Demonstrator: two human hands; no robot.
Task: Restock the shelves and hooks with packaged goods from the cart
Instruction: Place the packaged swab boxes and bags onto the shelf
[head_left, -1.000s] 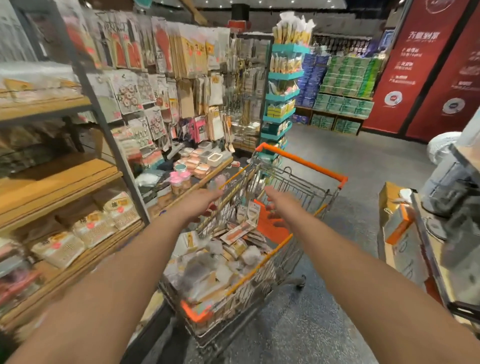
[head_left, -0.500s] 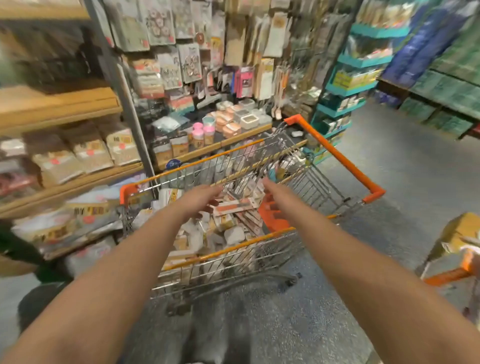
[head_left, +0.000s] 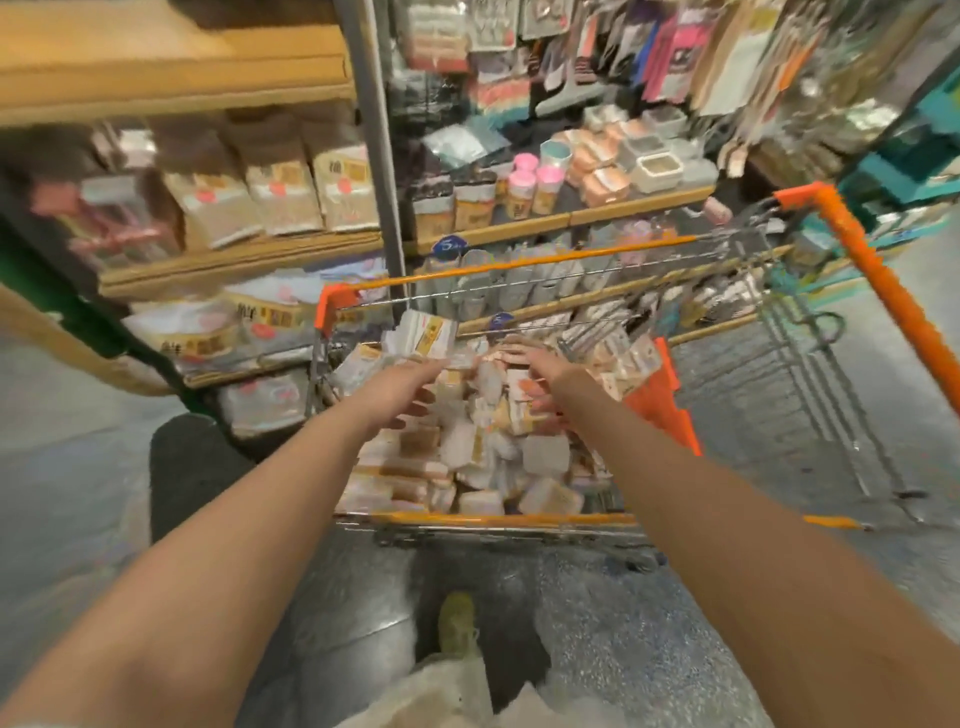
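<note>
A wire cart (head_left: 467, 279) with orange trim stands in front of me, filled with several small packaged goods (head_left: 467, 452) in white and tan wrappers. Both my arms reach into it. My left hand (head_left: 400, 389) hovers over the pile with its fingers stretched toward a clear packet. My right hand (head_left: 540, 374) is beside it with fingers spread above the packets. Motion blur hides whether either hand touches a packet. Behind the cart are wooden shelves (head_left: 234, 254) with bagged goods and hooks (head_left: 675, 52) hung with packets.
The cart's orange handle (head_left: 883, 280) juts out to the right and its orange seat flap (head_left: 660, 410) is folded up. A teal rack (head_left: 909, 156) stands at far right. A dark mat (head_left: 192, 467) lies at the shelf's foot. My shoe (head_left: 457, 623) is on the grey floor.
My view has swung down and left, so the cart now sits square ahead. Both hands have dropped from the cart's rim level down to the pile of packets.
</note>
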